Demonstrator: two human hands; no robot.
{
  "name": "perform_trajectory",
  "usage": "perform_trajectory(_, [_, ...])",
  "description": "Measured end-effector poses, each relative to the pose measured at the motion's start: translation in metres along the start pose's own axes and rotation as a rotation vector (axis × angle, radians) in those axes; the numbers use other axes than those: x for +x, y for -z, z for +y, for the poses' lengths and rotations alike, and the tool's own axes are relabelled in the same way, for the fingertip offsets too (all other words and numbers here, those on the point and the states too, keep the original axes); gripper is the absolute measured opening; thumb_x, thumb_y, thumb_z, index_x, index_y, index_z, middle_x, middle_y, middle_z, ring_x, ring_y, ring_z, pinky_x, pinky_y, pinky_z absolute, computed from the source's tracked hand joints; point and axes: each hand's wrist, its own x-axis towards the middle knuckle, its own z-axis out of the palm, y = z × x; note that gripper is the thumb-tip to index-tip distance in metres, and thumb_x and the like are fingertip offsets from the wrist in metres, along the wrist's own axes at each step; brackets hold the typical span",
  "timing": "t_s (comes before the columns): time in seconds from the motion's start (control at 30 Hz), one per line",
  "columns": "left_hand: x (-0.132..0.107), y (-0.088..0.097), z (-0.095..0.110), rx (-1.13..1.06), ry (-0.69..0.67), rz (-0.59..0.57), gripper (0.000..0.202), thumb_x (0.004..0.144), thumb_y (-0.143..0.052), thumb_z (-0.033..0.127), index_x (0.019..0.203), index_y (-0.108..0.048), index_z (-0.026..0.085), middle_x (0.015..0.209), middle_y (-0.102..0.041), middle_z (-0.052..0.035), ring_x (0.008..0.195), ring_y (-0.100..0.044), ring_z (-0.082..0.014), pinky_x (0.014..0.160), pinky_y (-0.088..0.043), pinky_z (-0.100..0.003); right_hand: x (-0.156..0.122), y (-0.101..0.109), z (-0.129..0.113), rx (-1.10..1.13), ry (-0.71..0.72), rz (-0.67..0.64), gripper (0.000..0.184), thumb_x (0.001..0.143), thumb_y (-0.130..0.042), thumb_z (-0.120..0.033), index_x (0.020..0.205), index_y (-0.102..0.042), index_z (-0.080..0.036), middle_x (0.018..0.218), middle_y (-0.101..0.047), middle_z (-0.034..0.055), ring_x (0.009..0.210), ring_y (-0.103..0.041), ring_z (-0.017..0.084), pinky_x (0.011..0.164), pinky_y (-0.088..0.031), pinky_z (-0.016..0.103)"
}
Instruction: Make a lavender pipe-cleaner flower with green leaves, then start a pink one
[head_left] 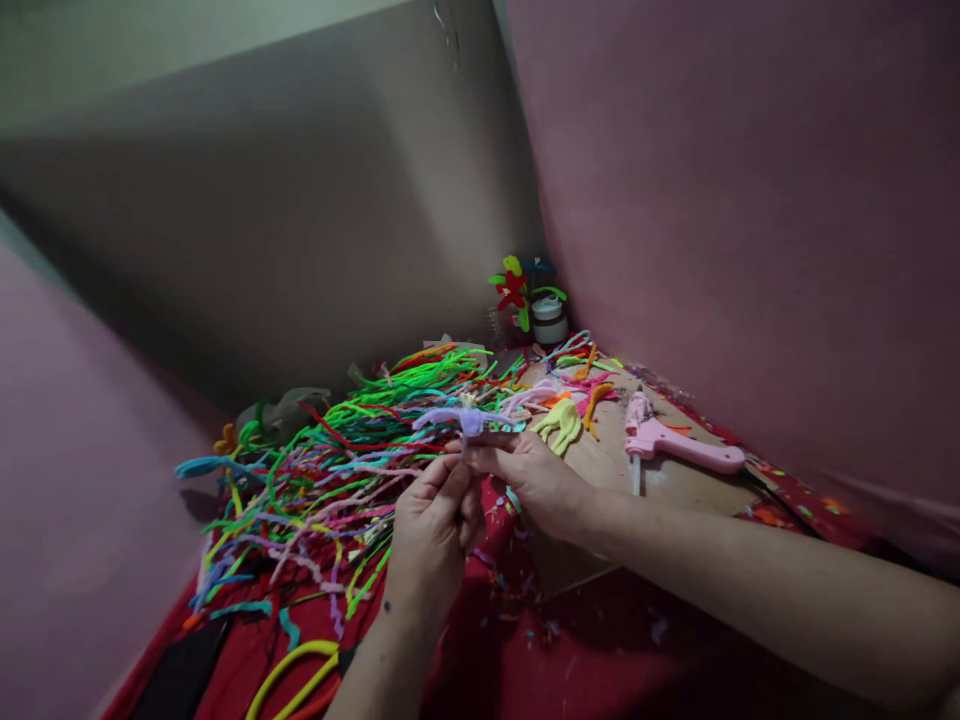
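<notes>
a small craft corner, most likely in a home. a loose heap of pipe cleaners in many colours spreads over a red cloth, and a lilac flower is twisted from the same fuzzy wire. a pink glue gun lies on a wooden board. a made-up flower bunch stands by a little jar at the back, where a plain pink wall meets a grey panel.

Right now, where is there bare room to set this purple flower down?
Bare wood board between the yellow piece and pink glue gun; red cloth nearer you than the right hand, only scraps. Crowded: pipe-cleaner pile beside the left hand, behind the purple flower.
</notes>
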Motion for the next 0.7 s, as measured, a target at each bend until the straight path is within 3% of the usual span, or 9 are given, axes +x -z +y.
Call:
perform_trajectory(0.17, [0.004,0.005,0.002,-0.132,0.138,-0.137,0.011,0.081,-0.056,0.029,0.084,-0.051,0.020,0.046,-0.034,0.0113,0.033,-0.011,-0.0017,0.032,-0.018,-0.014,0.003,0.005,0.001,0.089,-0.060,-0.051,0.027,0.067,-0.070,-0.033,0.088,-0.071,-0.017,0.064,-0.060,-0.0014,0.059,-0.048,0.008,0.059,-0.037,0.023])
perform_trajectory(0.3, [0.002,0.005,0.002,-0.033,0.107,-0.135,0.015,0.082,-0.054,0.032,0.078,-0.049,0.019,0.047,-0.034,0.0106,0.033,-0.015,-0.0025,0.032,-0.019,-0.015,0.001,0.003,-0.002,0.116,-0.058,-0.041,0.025,0.063,-0.073,-0.034,0.078,-0.072,-0.016,0.062,-0.061,-0.0012,0.061,-0.051,0.010,0.062,-0.038,0.024])
perform_trajectory(0.43, [-0.001,0.003,-0.001,0.464,-0.189,0.003,0.021,0.083,-0.051,0.032,0.069,-0.051,0.018,0.049,-0.041,0.0060,0.041,-0.035,-0.0066,0.042,-0.030,-0.019,-0.002,-0.002,-0.004,0.120,0.015,0.029,0.025,0.062,-0.073,-0.037,0.078,-0.072,-0.017,0.065,-0.063,-0.0005,0.061,-0.051,0.012,0.062,-0.040,0.026])
perform_trajectory(0.53, [0.001,0.007,-0.007,0.875,-0.501,0.149,0.010,0.080,-0.054,0.027,0.080,-0.059,0.018,0.060,-0.052,0.0024,0.051,-0.045,-0.0096,0.053,-0.036,-0.021,-0.004,-0.004,-0.002,0.095,0.100,0.047,0.022,0.067,-0.071,-0.036,0.080,-0.072,-0.018,0.072,-0.065,0.0002,0.064,-0.052,0.013,0.062,-0.040,0.026])
perform_trajectory(0.63, [0.004,0.012,-0.014,1.019,-0.673,0.169,0.011,0.080,-0.051,0.025,0.081,-0.060,0.019,0.063,-0.055,0.0015,0.052,-0.047,-0.0103,0.056,-0.037,-0.022,-0.006,-0.003,0.000,0.072,0.161,0.017,0.021,0.071,-0.068,-0.036,0.083,-0.071,-0.019,0.077,-0.065,0.0011,0.070,-0.054,0.014,0.065,-0.041,0.027])
perform_trajectory(0.7, [0.005,0.014,-0.017,0.978,-0.653,0.166,0.013,0.083,-0.048,0.026,0.079,-0.059,0.020,0.059,-0.051,0.0028,0.050,-0.044,-0.0098,0.053,-0.036,-0.021,-0.006,-0.003,0.001,0.041,0.175,-0.014,0.021,0.072,-0.067,-0.037,0.083,-0.071,-0.020,0.078,-0.065,0.0016,0.073,-0.055,0.015,0.067,-0.042,0.028])
